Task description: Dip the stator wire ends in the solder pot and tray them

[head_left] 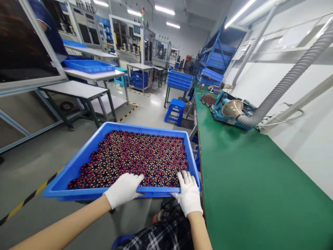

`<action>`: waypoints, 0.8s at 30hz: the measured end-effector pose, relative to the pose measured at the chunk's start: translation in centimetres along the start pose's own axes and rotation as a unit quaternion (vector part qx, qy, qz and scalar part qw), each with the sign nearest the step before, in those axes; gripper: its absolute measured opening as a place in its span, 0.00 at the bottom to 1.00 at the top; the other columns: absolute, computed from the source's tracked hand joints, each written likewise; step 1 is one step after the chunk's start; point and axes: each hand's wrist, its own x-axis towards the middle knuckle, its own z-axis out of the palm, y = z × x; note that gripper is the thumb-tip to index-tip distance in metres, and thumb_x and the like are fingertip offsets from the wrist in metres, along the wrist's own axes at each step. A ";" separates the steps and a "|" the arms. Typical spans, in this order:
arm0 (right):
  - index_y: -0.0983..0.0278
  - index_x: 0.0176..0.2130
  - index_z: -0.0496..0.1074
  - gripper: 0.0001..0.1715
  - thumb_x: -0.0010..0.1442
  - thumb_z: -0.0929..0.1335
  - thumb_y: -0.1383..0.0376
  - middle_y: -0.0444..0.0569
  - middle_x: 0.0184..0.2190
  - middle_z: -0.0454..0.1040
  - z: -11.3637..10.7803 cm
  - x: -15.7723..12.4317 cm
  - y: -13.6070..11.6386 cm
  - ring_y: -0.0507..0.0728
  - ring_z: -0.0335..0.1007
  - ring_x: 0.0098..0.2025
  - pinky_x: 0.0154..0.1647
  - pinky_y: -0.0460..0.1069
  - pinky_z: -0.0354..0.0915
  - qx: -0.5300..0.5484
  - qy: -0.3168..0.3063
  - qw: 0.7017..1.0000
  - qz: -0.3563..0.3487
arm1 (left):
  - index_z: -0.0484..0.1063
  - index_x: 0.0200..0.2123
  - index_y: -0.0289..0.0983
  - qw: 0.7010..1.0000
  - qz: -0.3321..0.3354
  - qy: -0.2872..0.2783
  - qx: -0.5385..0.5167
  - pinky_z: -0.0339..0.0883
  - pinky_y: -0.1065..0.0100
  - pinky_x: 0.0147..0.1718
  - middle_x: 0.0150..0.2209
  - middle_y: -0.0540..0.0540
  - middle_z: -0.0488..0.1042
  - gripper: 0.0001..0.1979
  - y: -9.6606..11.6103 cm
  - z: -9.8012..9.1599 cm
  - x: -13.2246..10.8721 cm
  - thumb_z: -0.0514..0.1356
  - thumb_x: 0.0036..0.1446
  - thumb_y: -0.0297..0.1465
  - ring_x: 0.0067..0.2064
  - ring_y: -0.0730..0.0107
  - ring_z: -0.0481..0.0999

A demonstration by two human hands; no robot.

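Note:
A wide blue plastic tray (pixel 158 190) is in front of me, left of the green bench. Rows of small round dark parts (pixel 145 152) with red and copper-coloured spots cover most of its floor. My left hand (pixel 125 189), in a white glove, grips the near rim around its middle, its fingers over the edge. Farther right, my right hand (pixel 187 194), also gloved in white, holds the same rim close to the near right corner. Its fingers reach inside, next to the parts, and its thumb lies on the outer side. What supports the tray is mostly hidden.
The green bench (pixel 241 173) runs along my right. On it stand a teal machine (pixel 221 107) with a funnel and grey hose (pixel 293 73), and a pile of parts (pixel 208 100). Ahead are a blue stool (pixel 175 111) and stacked blue trays (pixel 179 80); a white-topped table (pixel 75 89) stands left.

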 end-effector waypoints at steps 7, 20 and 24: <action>0.70 0.48 0.68 0.28 0.52 0.74 0.58 0.57 0.46 0.70 0.8 4.3 0.9 0.66 0.60 0.51 0.59 0.60 0.49 0.041 0.046 0.998 0.024 | 0.70 0.42 0.31 0.999 -0.027 -0.029 -0.009 0.68 0.58 0.35 0.32 0.39 0.76 0.19 -0.8 -1.1 4.7 0.60 0.55 0.41 0.35 0.51 0.76; 0.62 0.27 0.69 0.28 0.45 0.72 0.41 0.47 0.27 0.68 3.1 12.9 5.3 0.62 0.62 0.34 0.45 0.58 0.56 0.168 0.061 0.983 -0.033 | 0.72 0.36 0.33 0.987 -0.120 -0.102 0.039 0.68 0.54 0.33 0.34 0.37 0.75 0.08 0.1 -0.1 11.8 0.57 0.51 0.22 0.35 0.48 0.75; 0.63 0.35 0.71 0.26 0.50 0.70 0.44 0.50 0.31 0.69 3.6 13.9 6.0 0.64 0.63 0.38 0.49 0.59 0.54 0.216 0.028 0.974 -0.058 | 0.71 0.36 0.33 0.979 -0.121 -0.163 0.026 0.67 0.55 0.34 0.34 0.38 0.74 0.07 -0.6 -0.4 13.3 0.59 0.50 0.23 0.36 0.49 0.74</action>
